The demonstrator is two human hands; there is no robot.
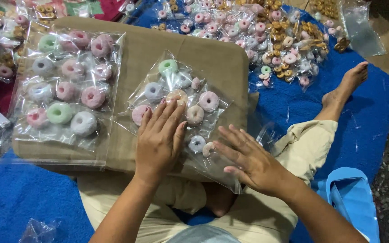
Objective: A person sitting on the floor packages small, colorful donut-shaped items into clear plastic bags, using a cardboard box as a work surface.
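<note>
Both hands lie flat and open on a clear bag of ring sweets point(181, 96) — they press on it and grip nothing. The left hand point(158, 137) covers the bag's lower middle, fingers spread over pink and white rings. The right hand point(248, 157) rests on the bag's near corner, just beside the left. The bag sits on a tan cushion point(208, 56) on the person's lap. Another full bag point(66, 87) lies to the left on the same cushion. More sweets point(266, 33) are heaped on the blue blanket point(361, 121) beyond.
</note>
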